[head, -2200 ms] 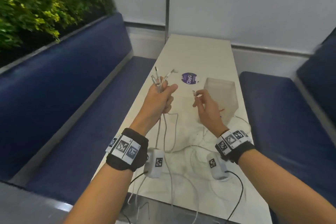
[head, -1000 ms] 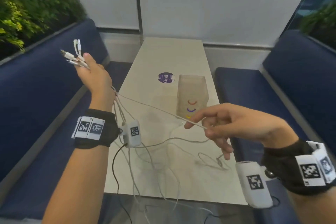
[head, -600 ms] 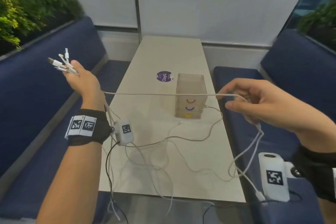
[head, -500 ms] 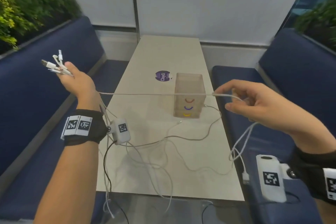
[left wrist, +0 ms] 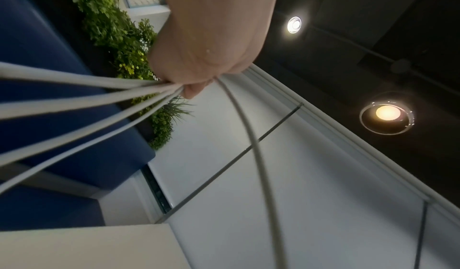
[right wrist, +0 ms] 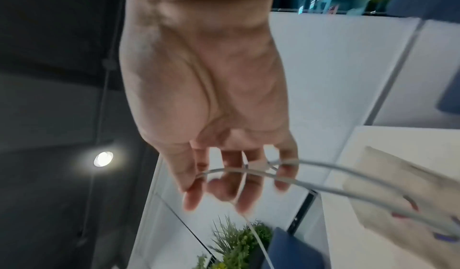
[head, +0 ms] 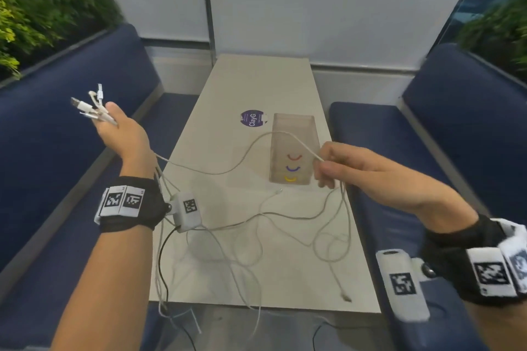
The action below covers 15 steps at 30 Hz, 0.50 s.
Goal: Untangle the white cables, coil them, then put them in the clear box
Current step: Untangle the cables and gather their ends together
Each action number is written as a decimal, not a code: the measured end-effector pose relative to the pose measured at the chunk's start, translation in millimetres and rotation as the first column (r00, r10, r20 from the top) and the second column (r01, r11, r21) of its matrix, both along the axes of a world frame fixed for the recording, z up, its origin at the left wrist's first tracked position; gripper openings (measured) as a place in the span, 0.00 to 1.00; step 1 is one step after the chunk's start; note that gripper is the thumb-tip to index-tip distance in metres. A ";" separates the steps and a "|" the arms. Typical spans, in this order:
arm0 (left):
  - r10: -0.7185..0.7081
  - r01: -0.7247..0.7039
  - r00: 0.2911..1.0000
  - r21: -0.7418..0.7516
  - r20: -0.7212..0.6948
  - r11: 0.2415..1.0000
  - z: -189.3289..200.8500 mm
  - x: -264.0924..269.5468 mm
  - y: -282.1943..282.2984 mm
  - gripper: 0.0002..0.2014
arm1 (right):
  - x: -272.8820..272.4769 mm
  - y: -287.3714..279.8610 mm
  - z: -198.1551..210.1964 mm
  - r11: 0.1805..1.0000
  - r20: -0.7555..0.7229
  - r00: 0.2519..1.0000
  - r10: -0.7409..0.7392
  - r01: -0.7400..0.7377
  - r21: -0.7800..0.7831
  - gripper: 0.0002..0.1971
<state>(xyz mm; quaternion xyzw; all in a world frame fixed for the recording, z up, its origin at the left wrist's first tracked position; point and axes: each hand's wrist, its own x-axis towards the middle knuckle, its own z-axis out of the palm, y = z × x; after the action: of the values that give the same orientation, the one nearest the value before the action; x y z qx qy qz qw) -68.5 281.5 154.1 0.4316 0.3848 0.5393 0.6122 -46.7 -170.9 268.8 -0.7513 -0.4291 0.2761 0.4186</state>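
My left hand [head: 119,134] is raised over the left bench and grips a bunch of white cables [head: 94,108] near their plugs, which stick out past the fingers. In the left wrist view the cables [left wrist: 82,100] fan out from the fist [left wrist: 199,56]. One white cable [head: 245,151] sags in a loose arc across to my right hand [head: 336,165], which pinches it beside the clear box [head: 293,148]. The right wrist view shows that cable [right wrist: 248,172] lying across my fingers [right wrist: 224,184]. More cable loops [head: 285,236] trail over the near table.
The pale table [head: 256,82] runs away from me between two blue benches [head: 427,151]. A purple round sticker [head: 252,118] lies left of the box. Plants [head: 42,8] line the left backrest. Some cable ends hang over the table's near edge [head: 256,306].
My right hand has come back inward toward the box, so the cable that was stretched taut between both hands now sags. The left hand has stayed raised with its bunch.
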 end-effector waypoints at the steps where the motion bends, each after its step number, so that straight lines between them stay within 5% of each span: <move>1: -0.014 0.015 1.000 0.032 -0.007 0.999 2.5 1.2 -1.4 0.28 | 1.6 7.6 -2.2 0.999 0.087 0.996 0.007 -0.004 -0.039 0.11; 3: -0.024 0.024 1.000 0.059 -0.007 0.998 -2.9 4.1 2.8 0.32 | 6.2 13.1 2.2 0.993 0.377 0.922 -0.085 0.110 -0.045 0.11; 5: -0.015 0.015 1.000 0.057 -0.005 0.998 -8.9 2.4 10.6 0.32 | 8.9 12.9 9.3 0.973 0.466 0.854 -0.231 0.213 0.092 0.11; 7: 0.007 -0.007 1.000 0.039 -0.013 0.999 -10.9 -3.6 15.5 0.30 | 15.2 7.7 8.0 0.944 0.148 0.955 -0.256 0.214 0.250 0.13; 9: 0.068 -0.067 0.998 0.035 -0.019 0.997 -10.8 -11.3 20.8 0.28 | 25.3 -1.4 1.1 0.929 -0.124 0.964 -0.236 0.261 0.261 0.13; 13: 0.196 -0.196 0.981 0.039 0.005 0.980 -7.2 -28.4 34.6 0.22 | 47.1 -23.6 -26.3 0.908 0.059 0.908 -0.415 0.409 0.090 0.09; 15: 0.191 -0.191 0.982 0.029 0.002 0.981 -7.3 -30.7 38.6 0.22 | 46.0 -22.0 -39.5 0.891 0.027 0.895 -0.445 0.440 0.113 0.08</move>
<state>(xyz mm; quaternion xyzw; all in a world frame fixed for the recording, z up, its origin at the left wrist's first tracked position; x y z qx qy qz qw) -99.2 320.1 146.8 0.4018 0.4170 0.6009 0.5510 -0.7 -192.9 229.3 -0.8134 -0.2713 0.1313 0.4976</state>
